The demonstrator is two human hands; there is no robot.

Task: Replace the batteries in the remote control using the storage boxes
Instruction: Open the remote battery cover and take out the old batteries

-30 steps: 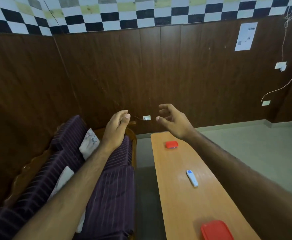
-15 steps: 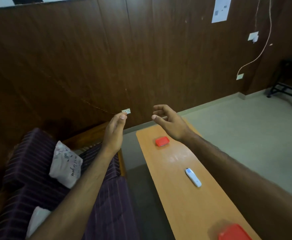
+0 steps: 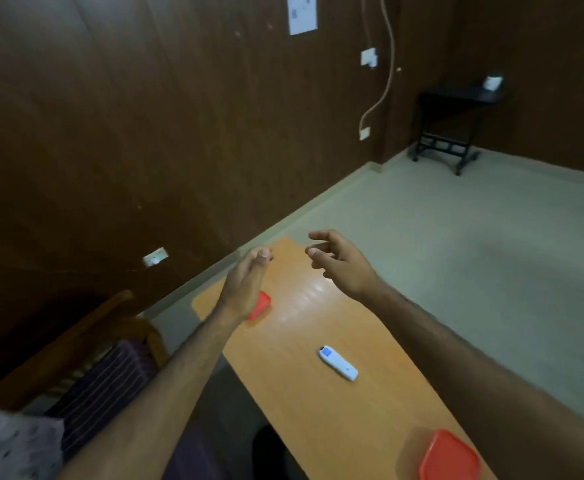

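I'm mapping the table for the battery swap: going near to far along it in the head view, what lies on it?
Near red storage box → white remote control → far red storage box, partly hidden behind the left hand.

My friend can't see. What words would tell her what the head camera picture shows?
Two bare arms reach over a long orange table, the left hand and right hand both held out empty. A white remote lies on the table between a small red box at the far end and a bigger red box close by.
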